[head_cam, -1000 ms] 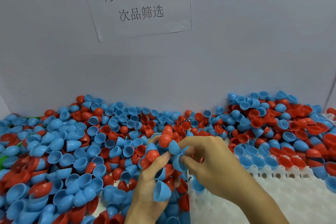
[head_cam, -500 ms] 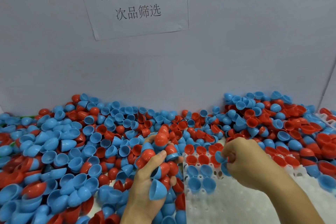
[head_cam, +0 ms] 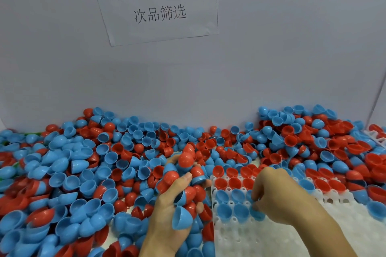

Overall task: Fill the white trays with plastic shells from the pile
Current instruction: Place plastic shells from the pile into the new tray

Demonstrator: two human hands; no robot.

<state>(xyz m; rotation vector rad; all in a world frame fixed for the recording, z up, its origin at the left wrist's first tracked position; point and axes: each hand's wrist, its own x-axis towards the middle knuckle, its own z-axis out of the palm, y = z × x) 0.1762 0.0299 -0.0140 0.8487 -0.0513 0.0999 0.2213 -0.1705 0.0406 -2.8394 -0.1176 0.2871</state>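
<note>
A big pile of blue and red plastic shells (head_cam: 87,175) covers the table from the left edge to the far right. A white tray (head_cam: 271,240) with round pockets lies at lower right; its back rows hold red shells (head_cam: 234,182) and blue shells (head_cam: 224,210). My left hand (head_cam: 173,213) is palm up beside the tray's left edge and grips a stacked bunch of several red and blue shells (head_cam: 183,175). My right hand (head_cam: 277,196) is over the tray, fingers curled down, pinching a blue shell (head_cam: 255,209) at a pocket in the blue row.
A grey wall stands right behind the pile, with a paper sign (head_cam: 155,0) taped to it. A second white tray's corner (head_cam: 378,137) shows at the far right. Loose shells overlap the tray's back and right edges.
My right hand moved from the left hand's bunch rightward and down onto the tray with a blue shell. The left hand kept holding its bunch in place.
</note>
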